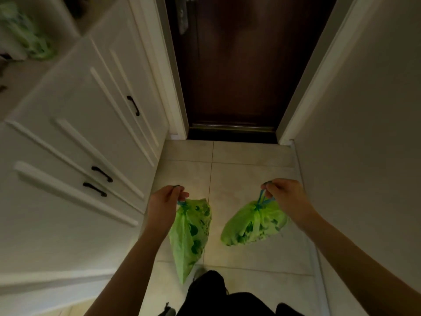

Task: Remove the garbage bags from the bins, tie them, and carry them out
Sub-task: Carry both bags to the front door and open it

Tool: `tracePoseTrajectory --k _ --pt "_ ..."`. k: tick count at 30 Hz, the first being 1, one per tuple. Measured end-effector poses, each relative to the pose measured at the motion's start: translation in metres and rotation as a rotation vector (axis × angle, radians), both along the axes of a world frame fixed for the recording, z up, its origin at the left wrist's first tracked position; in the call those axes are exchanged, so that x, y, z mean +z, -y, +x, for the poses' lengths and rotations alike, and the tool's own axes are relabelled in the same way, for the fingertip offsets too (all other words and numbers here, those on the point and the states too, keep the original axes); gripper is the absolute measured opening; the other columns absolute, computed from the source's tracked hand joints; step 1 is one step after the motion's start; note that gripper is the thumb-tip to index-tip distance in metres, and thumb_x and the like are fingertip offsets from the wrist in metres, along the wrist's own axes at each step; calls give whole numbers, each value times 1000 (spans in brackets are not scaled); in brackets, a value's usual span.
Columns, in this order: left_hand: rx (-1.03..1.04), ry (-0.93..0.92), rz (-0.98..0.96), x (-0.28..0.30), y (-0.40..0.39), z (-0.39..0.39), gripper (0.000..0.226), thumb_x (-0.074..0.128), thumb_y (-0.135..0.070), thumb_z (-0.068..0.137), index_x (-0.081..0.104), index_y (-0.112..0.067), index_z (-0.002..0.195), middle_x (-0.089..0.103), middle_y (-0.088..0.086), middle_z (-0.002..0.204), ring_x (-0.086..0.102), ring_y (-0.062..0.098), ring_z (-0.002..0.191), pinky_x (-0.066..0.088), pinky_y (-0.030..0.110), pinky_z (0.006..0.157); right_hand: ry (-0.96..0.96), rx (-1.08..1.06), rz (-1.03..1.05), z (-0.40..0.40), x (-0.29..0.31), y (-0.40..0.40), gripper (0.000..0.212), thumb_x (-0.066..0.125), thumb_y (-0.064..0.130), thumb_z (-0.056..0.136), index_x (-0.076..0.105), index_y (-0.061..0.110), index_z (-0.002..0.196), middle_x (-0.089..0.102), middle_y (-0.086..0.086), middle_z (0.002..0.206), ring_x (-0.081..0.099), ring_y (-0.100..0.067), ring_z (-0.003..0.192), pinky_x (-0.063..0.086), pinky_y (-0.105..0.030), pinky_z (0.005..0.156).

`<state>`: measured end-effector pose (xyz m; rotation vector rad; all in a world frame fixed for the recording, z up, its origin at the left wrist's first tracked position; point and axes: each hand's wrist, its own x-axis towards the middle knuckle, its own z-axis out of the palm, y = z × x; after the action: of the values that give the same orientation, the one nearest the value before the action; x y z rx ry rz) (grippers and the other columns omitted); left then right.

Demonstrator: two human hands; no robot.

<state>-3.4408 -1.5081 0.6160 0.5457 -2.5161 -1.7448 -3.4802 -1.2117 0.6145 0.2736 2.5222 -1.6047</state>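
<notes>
Fingers of the left hand (164, 200) pinch the blue drawstring of one tied green garbage bag (191, 233), the right hand (284, 194) grips another bag (255, 224), both hanging above the tiled floor (250, 174) before a dark door (237, 65).

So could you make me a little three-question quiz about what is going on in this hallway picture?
1. True or false: the dark door ahead stands wide open.
2. What does each hand hold?
A. A broom
B. A tied green bag
C. A cabinet handle
3. Fill in: the white cabinets stand on the person's ____ side.

Key
1. False. The door is closed.
2. B. The left hand pinches the blue drawstring of the left bag, and the right hand holds the drawstring of the right bag. Both bags hang above the tiled floor.
3. Left.
</notes>
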Motion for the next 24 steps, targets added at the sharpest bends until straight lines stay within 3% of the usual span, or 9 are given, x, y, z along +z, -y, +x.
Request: tracePoseTrajectory --k 3,7,11,16,21,24 --pt "1 -12 22 -2 6 -62 27 51 -11 95 68 -25 77 73 -18 67 71 15 77 52 32 81 -16 -3 10 -60 3 5 35 53 3 89 67 16 60 65 7 61 62 -16 66 50 -35 76" --pt "-1 -18 26 -5 9 -138 26 50 -11 95 69 -19 79 72 -14 66 70 8 73 52 27 79 -8 -43 -34 -136 3 8 43 53 2 88 65 22 52 68 -1 67 64 -19 70 50 -32 76" --pt "-19 32 46 -11 13 -225 26 49 -10 96 67 -19 79 72 -9 73 69 15 76 53 32 83 -7 -73 -28 -222 9 17 29 52 2 89 70 2 66 67 -1 67 62 -14 68 49 -31 77" --pt "-15 56 17 -11 16 -321 30 49 -11 96 64 -27 76 70 -9 73 68 12 76 50 30 80 -5 -74 -40 -323 10 24 44 52 0 88 62 22 52 70 -6 72 67 -27 80 51 -36 81" --pt "23 57 7 -12 17 -409 29 50 -12 96 65 -27 75 70 -8 73 67 11 75 49 24 76 -8 -41 -44 -420 10 29 42 52 0 88 58 12 48 68 2 67 67 -10 75 51 -40 81" --pt "66 57 5 -17 16 -455 25 50 -13 96 67 -21 78 70 -9 73 65 -2 65 46 13 69 5 6 -49 -477 2 31 43 53 3 89 59 15 48 68 5 70 67 -8 79 52 -39 83"
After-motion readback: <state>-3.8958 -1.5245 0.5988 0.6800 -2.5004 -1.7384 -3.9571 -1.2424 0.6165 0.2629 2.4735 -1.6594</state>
